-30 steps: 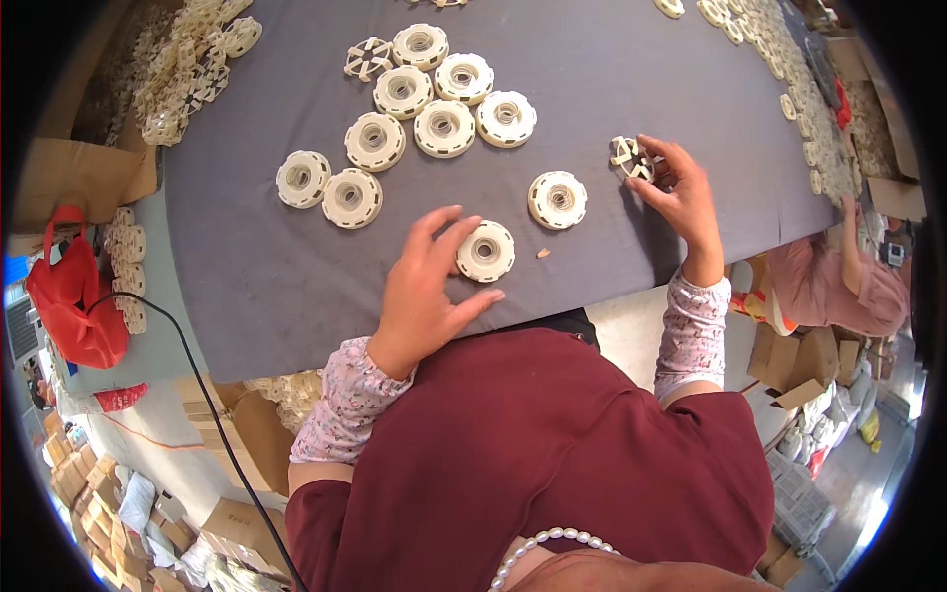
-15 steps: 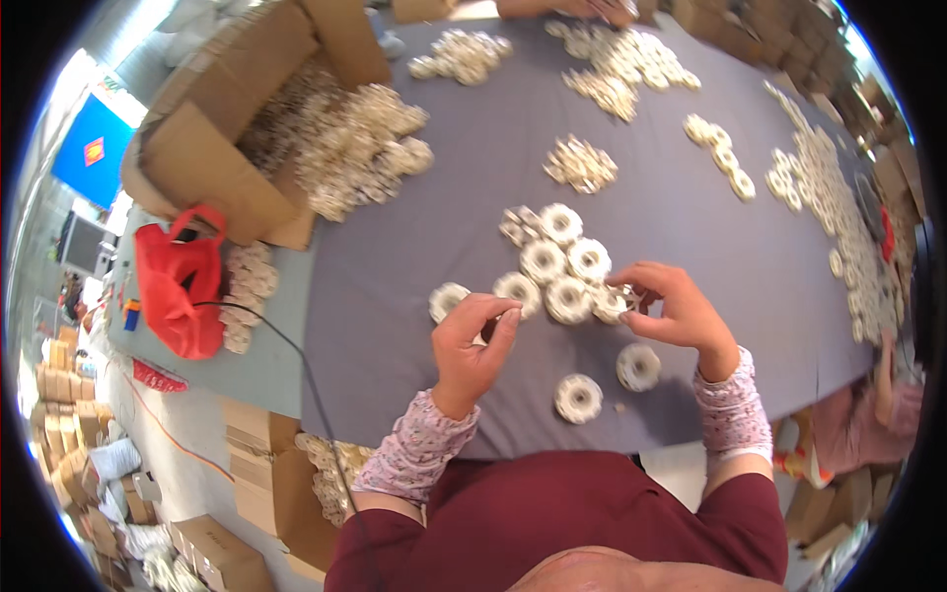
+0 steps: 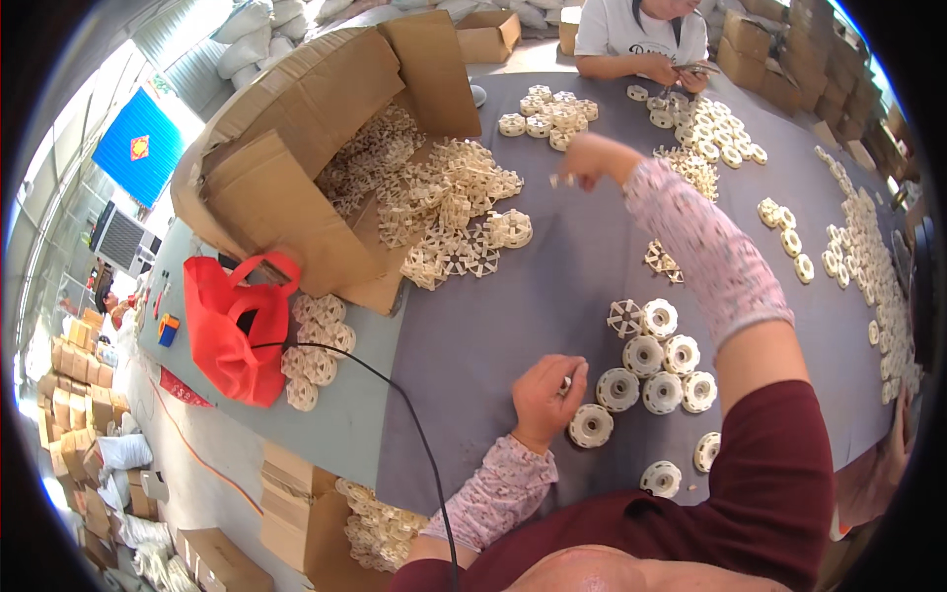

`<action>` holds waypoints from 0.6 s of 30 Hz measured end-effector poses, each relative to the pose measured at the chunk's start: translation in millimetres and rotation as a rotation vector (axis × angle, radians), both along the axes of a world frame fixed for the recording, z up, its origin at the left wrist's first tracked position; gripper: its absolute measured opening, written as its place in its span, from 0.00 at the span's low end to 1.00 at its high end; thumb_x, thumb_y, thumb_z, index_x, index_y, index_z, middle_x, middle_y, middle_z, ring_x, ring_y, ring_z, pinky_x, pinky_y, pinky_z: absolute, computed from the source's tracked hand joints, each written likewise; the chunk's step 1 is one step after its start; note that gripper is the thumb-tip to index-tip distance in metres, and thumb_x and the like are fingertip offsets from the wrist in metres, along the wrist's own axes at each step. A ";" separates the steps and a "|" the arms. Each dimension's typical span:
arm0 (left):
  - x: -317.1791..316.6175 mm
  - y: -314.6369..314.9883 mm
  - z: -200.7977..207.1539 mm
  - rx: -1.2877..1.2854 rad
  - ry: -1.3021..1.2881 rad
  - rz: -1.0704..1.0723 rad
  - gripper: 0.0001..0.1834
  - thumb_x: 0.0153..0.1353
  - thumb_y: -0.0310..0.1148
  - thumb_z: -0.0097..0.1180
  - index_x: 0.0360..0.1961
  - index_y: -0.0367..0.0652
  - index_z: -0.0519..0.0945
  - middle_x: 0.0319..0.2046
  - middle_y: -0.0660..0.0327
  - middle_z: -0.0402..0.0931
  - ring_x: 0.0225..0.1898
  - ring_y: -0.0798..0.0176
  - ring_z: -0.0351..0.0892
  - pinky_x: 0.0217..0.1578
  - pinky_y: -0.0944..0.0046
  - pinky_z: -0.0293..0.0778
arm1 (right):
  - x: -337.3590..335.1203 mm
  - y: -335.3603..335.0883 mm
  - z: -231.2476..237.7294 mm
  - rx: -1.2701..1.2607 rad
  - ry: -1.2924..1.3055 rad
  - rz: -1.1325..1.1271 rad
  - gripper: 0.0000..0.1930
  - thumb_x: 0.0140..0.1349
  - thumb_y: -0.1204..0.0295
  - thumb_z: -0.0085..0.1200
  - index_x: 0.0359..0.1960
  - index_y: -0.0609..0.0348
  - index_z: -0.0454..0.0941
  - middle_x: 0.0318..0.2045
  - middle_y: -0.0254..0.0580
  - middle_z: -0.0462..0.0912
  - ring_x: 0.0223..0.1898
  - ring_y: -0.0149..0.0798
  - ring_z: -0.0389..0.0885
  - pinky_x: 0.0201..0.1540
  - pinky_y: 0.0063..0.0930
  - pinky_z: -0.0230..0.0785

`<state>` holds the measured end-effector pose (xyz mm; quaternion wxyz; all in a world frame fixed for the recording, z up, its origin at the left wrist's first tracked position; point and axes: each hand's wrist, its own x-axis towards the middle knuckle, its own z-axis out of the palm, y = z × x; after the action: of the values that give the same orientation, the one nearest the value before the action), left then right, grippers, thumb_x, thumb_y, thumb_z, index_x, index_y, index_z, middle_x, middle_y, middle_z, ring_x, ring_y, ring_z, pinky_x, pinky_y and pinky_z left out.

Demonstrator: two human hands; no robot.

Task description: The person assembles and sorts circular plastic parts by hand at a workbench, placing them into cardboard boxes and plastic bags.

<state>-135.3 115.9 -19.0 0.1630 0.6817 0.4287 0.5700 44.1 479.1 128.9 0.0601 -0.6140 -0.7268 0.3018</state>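
My left hand (image 3: 548,400), curled round a small grey piece (image 3: 565,386), is beside a round, cream, notch-rimmed plastic wheel (image 3: 591,426) on the grey cloth-covered counter (image 3: 552,296); I cannot tell what my blurred right hand (image 3: 597,163) holds.

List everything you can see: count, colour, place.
Wheel parts: nine visible, cream, table's near side
Lone spoked disc: one, cream, beside them
Loose parts: many, cream, heaped across table
Tabletop: one, dark grey, centre
Open carton: one, brown, upper left
Bag: one, red, left
Cable: one, black, left
Lower carton: one, brown, lower left
Boxes: many, brown, far left
Panel: one, blue, upper left
Other people: two, white and pink clothing, far and right edges
Small object: one, greyish, in left hand
Sleeves: two, floral pink, forearms
Garment: one, maroon, bottom
Left hand: one, bare, near wheel parts
Right hand: one, blurred, upper centre
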 end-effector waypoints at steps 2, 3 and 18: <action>3.5 4.4 2.5 0.011 -0.010 -0.040 0.05 0.62 0.25 0.71 0.39 0.40 0.89 0.34 0.56 0.88 0.32 0.53 0.89 0.33 0.59 0.83 | 19.3 63.0 7.0 0.242 -0.043 0.188 0.23 0.65 0.59 0.69 0.46 0.73 0.88 0.36 0.58 0.92 0.26 0.44 0.91 0.35 0.38 0.87; -4.7 6.0 -1.0 -0.011 -0.004 -0.009 0.05 0.62 0.25 0.71 0.39 0.40 0.89 0.34 0.56 0.88 0.32 0.53 0.89 0.33 0.59 0.83 | -12.9 74.3 7.9 0.244 0.087 0.007 0.25 0.65 0.57 0.69 0.48 0.72 0.88 0.38 0.58 0.92 0.29 0.43 0.92 0.39 0.37 0.87; -7.1 5.0 4.5 -0.101 -0.087 -0.022 0.06 0.60 0.20 0.69 0.38 0.37 0.89 0.33 0.54 0.87 0.29 0.56 0.86 0.31 0.62 0.80 | -136.7 96.3 -98.0 0.265 0.451 0.156 0.43 0.65 0.50 0.67 0.78 0.57 0.70 0.51 0.53 0.90 0.49 0.47 0.89 0.54 0.40 0.80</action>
<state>-142.4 120.9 -14.5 0.2221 0.6518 0.4419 0.5750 -92.5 575.3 30.9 0.2769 -0.4603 -0.7733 0.3369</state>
